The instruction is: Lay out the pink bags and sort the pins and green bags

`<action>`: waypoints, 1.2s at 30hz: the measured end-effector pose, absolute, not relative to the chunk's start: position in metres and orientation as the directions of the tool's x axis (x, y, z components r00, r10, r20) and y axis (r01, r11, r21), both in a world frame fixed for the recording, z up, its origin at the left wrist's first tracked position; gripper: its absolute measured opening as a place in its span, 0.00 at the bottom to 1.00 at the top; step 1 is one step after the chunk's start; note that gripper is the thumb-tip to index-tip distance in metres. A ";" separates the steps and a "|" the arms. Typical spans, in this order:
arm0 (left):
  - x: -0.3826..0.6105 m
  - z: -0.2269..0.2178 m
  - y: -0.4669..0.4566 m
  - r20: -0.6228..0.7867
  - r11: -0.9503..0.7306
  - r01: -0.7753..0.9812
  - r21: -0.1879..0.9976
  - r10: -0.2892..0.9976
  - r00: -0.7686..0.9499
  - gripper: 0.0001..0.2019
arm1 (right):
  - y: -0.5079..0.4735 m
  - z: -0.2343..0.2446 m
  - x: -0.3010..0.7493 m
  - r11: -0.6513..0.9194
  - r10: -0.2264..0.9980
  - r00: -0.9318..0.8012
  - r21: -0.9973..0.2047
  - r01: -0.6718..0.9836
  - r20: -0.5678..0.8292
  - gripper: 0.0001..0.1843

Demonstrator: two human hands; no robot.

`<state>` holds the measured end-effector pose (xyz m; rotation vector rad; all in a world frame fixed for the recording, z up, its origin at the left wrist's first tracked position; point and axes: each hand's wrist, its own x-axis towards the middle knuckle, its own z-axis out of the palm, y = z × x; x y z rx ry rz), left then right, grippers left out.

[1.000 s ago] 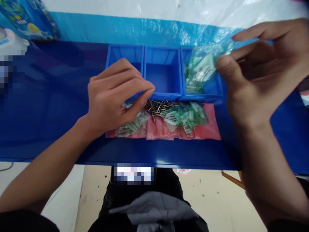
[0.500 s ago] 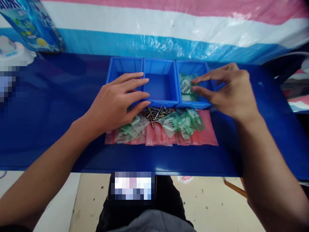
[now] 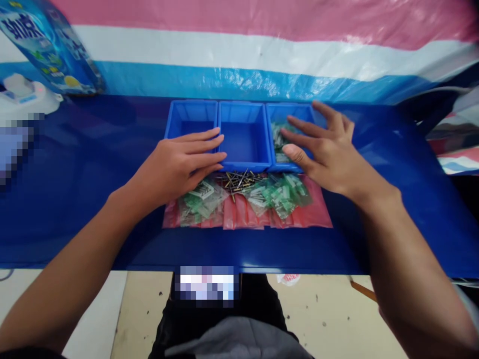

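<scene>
Three blue bins stand side by side on the blue table: a left bin, a middle bin and a right bin with small green-tinted bags in it. My left hand lies open and flat over the left bin's front edge, above a pile of filled bags. My right hand is open, fingers spread over the right bin, holding nothing. Loose metal pins lie in front of the middle bin on pink bags. More filled green bags sit beside the pins.
A blue printed package leans at the back left beside a white device. A striped plastic sheet hangs behind the table. The table's front edge runs above my lap.
My right hand carried a green bag to the right bin, let it go and now hovers open there. My left hand flattened out from a curled pose. The view tilted upward.
</scene>
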<state>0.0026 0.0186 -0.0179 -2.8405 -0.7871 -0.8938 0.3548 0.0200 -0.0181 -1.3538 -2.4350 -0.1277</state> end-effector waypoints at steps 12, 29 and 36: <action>0.004 -0.016 0.020 0.581 -0.890 0.453 0.050 0.395 0.712 0.09 | -0.012 -0.011 0.318 0.777 0.615 -0.648 -0.206 0.595 0.450 0.15; 0.004 -0.015 0.016 0.564 -0.873 0.480 0.089 0.441 0.698 0.08 | -0.031 0.001 0.287 0.885 0.385 -0.737 0.006 0.466 0.555 0.15; 0.004 -0.016 0.012 0.548 -0.863 0.504 0.041 0.441 0.711 0.09 | -0.016 -0.003 0.313 0.668 0.704 -0.531 -0.186 0.721 0.473 0.18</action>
